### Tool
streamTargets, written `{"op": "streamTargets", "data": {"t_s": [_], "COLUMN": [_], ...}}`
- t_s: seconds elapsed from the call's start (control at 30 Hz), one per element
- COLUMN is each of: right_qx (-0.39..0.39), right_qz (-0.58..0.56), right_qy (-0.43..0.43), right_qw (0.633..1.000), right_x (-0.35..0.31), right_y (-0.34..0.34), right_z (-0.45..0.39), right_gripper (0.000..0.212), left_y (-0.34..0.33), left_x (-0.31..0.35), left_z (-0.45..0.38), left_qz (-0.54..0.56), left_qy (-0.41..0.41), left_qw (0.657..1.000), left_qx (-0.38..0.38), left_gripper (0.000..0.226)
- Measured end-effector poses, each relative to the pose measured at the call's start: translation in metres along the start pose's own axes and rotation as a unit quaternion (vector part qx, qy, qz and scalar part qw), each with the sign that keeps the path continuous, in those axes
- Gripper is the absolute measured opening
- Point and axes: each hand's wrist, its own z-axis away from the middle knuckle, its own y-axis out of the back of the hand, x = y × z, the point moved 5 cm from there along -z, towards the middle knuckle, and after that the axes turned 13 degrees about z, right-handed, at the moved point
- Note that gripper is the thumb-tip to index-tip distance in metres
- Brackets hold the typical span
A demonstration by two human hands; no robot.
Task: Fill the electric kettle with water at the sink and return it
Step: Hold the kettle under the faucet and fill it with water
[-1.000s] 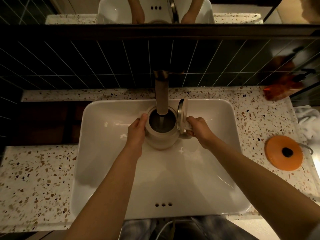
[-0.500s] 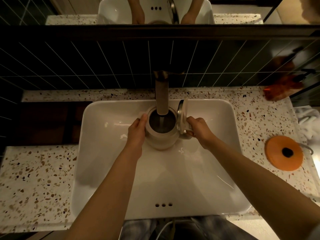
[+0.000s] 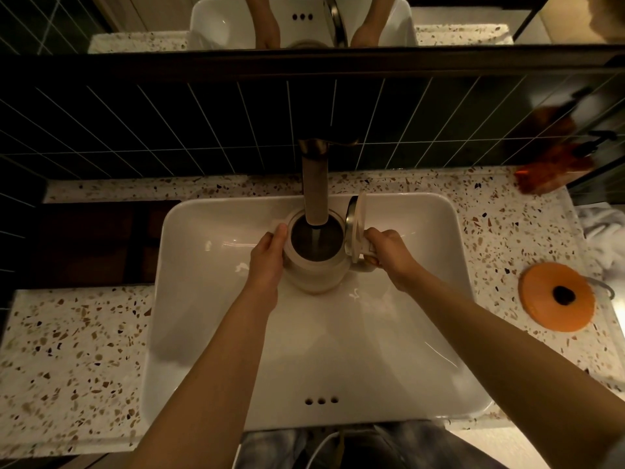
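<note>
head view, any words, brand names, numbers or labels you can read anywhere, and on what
None can be read.
Cream electric kettle with its lid open: no marking visible.
Brushed metal tap: no marking visible.
Round orange disc on the speckled terrazzo counter: only a dark spot, no text.
White rectangular sink: plain.

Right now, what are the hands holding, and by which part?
The kettle, under the tap: the left hand grips its body, the right hand its handle.

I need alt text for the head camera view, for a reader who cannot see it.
Two bare hands hold a cream electric kettle, lid flipped open, under a running faucet in a white sink: left hand on its body, right hand at the handle. An orange disc lies on the speckled counter.
</note>
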Motion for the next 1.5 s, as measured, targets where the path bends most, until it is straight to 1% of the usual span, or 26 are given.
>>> {"op": "streamTargets", "data": {"t_s": [0.27,0.4,0.47,0.57,0.63,0.73,0.87,1.0,1.1,1.17,1.3,1.4,1.5], "right_qx": [0.004,0.013,0.020,0.025,0.027,0.030,0.038,0.037,0.037,0.037,0.037,0.034,0.032], "right_qz": [0.007,0.005,0.003,-0.007,-0.014,-0.030,-0.032,-0.025,-0.014,-0.016,-0.025,-0.018,-0.015], "right_qy": [-0.001,-0.007,-0.016,-0.022,-0.027,-0.037,-0.038,-0.043,-0.043,-0.046,-0.054,-0.054,-0.051], "right_qw": [1.000,1.000,1.000,0.999,0.999,0.998,0.998,0.998,0.998,0.998,0.998,0.998,0.998], "right_x": [-0.001,-0.002,-0.003,-0.003,-0.004,-0.005,-0.006,-0.005,-0.004,-0.004,-0.005,-0.005,-0.004], "right_y": [0.001,0.000,0.000,0.001,0.001,0.001,0.002,0.002,0.002,0.002,0.002,0.002,0.002], "right_z": [0.000,0.001,0.002,0.003,0.005,0.006,0.007,0.007,0.005,0.005,0.007,0.007,0.006], "right_gripper": [0.047,0.044,0.044,0.045,0.044,0.043,0.041,0.040,0.037,0.036,0.037,0.036,0.030], "left_y": [0.001,0.002,0.001,0.000,-0.001,-0.011,-0.030,-0.047,-0.061,-0.071,-0.086,-0.089,-0.098], "left_x": [0.000,0.001,0.004,0.015,0.032,0.068,0.107,0.124,0.131,0.131,0.125,0.129,0.127], "left_z": [0.001,0.000,-0.002,-0.007,-0.012,-0.017,-0.019,-0.017,-0.007,-0.002,-0.003,-0.003,0.000], "left_qz": [0.004,0.020,0.022,-0.001,-0.031,-0.083,-0.168,-0.232,-0.279,-0.320,-0.410,-0.432,-0.466], "left_qy": [0.006,0.009,0.015,0.019,-0.011,-0.100,-0.220,-0.298,-0.362,-0.383,-0.399,-0.419,-0.427], "left_qw": [1.000,1.000,1.000,1.000,0.999,0.991,0.960,0.923,0.885,0.859,0.802,0.776,0.743], "left_qx": [0.004,0.005,0.008,0.008,0.006,-0.001,-0.036,-0.068,-0.088,-0.114,-0.171,-0.188,-0.220], "left_gripper": [0.028,0.029,0.034,0.055,0.056,0.050,0.046,0.044,0.042,0.044,0.047,0.048,0.050]}}
